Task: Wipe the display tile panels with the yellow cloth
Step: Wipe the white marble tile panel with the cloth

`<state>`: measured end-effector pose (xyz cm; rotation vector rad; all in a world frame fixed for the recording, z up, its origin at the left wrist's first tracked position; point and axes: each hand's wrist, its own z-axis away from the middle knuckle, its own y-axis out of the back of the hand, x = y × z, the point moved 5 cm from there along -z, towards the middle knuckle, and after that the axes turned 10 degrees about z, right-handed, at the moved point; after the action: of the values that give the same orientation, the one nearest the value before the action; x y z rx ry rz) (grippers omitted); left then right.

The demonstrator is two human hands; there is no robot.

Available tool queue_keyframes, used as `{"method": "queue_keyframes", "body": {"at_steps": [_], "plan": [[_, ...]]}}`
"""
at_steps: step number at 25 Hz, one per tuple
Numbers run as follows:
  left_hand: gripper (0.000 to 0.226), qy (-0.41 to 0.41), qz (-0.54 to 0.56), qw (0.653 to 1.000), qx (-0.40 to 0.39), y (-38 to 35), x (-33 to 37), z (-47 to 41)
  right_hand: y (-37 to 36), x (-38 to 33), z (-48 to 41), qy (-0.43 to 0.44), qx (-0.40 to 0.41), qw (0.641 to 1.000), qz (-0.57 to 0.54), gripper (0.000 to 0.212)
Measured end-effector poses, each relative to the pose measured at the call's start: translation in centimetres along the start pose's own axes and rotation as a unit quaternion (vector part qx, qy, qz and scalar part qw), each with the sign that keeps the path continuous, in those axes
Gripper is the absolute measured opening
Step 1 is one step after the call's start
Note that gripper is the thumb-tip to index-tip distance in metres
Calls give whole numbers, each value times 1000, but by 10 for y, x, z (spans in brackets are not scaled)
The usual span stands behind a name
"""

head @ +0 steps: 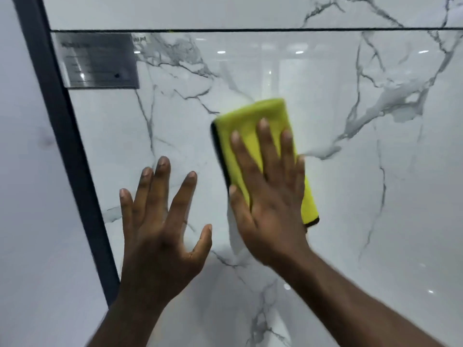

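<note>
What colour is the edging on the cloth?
Black trim on the yellow cloth, clearest in the head view.

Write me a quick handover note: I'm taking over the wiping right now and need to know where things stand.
Right hand: flat, fingers straight, pressing the folded yellow cloth against the marbled tile panel.
Left hand: open, fingers spread, at the panel left of the cloth; contact unclear.
Done: cannot tell which areas are wiped; no clear wipe marks show on the glossy surface.
Left: likely the rest of this panel, including around the label plate, and the upper panel above the seam.
</note>
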<state>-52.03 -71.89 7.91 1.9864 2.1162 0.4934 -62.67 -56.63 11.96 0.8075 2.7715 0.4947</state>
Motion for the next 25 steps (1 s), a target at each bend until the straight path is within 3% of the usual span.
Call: {"method": "queue_keyframes", "body": {"at_steps": [2, 6, 9, 11, 16, 21, 23, 25], "plan": [[94, 4, -5, 1000, -14, 8, -16, 10, -8, -10, 27, 31, -49, 998, -28, 83], [95, 22, -11, 999, -24, 23, -42, 18, -4, -30, -27, -70, 41, 991, -108, 79], [92, 62, -16, 998, -2, 30, -54, 28, -25, -81, -19, 77, -9, 994, -76, 84], [93, 75, -14, 997, -7, 34, -65, 42, -37, -89, 12, 114, -52, 989, -74, 86], [90, 105, 65, 992, 28, 56, -88, 55, -35, -110, -30, 12, 37, 988, -149, 77], [93, 118, 151, 978, 84, 60, -90, 70, -80, -155, 41, 123, -59, 988, -72, 96], [98, 128, 164, 976, 72, 61, -98, 81, -75, -137, 65, 109, -46, 990, -70, 91], [107, 136, 152, 977, 60, 65, -105, 86, -69, -132, 44, 40, 3, 993, -109, 82]]}}
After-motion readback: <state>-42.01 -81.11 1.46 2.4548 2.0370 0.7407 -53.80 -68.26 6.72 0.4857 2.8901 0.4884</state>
